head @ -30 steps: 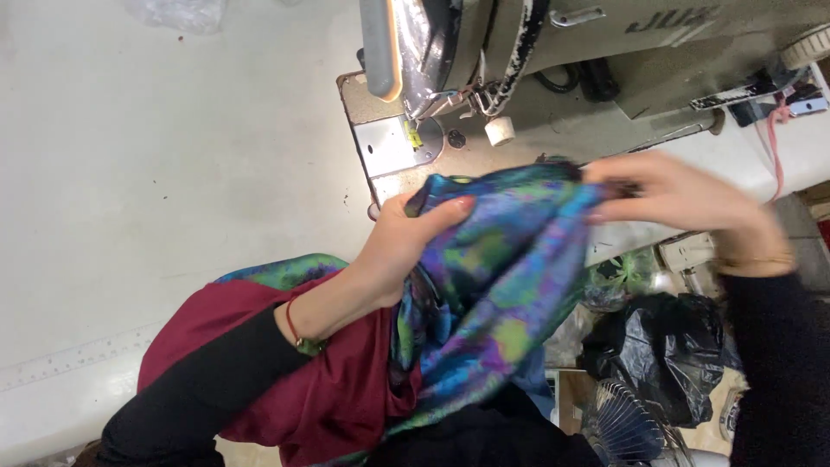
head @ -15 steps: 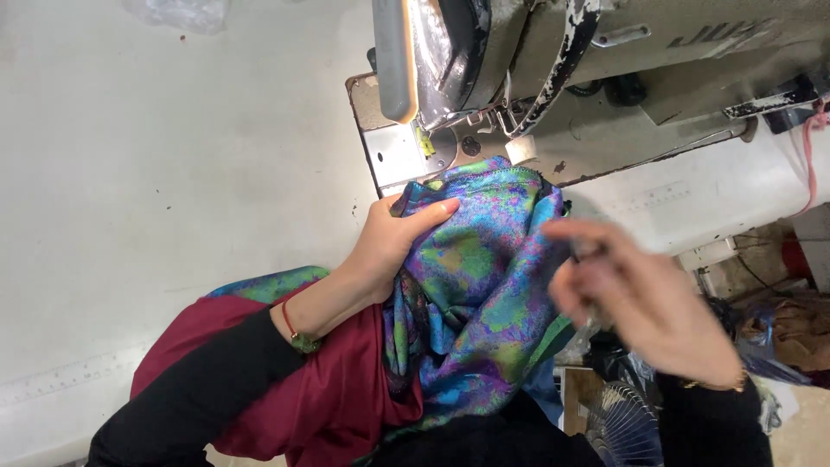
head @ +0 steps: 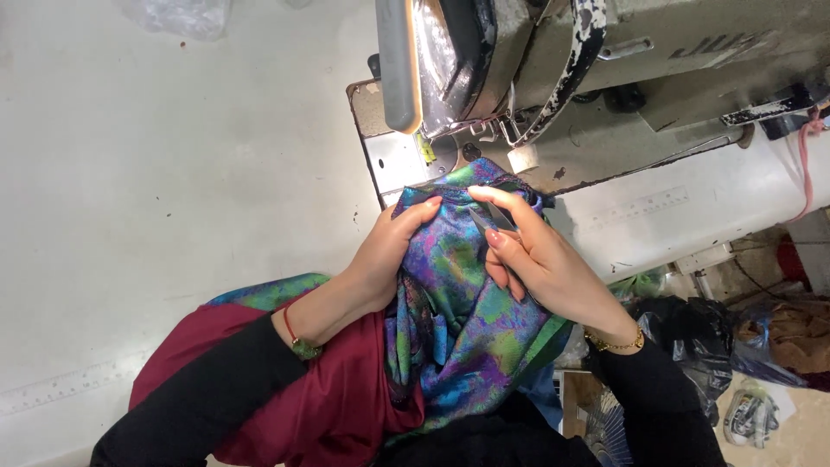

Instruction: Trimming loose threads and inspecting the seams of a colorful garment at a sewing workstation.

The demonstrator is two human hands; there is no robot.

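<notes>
Now two hands (head: pixel 393 259) (head: pixel 540 259), one patterned fabric (head: pixel 467 320), one sewing machine (head: pixel 605 60)

Both arms come in from the 6 o'clock edge in black sleeves and meet near the centre. The left hand (head: pixel 389 259) reaches up toward 1 o'clock, wrist bare past the pushed-back cuff, palm down, fingers curled with the tips pinched together at its 1 o'clock end. The right hand (head: pixel 536 255) angles toward 11 o'clock from a bent wrist, thumb and forefinger pinched at 12 o'clock, the other fingers folded under. The two sets of fingertips sit just beside each other.
</notes>
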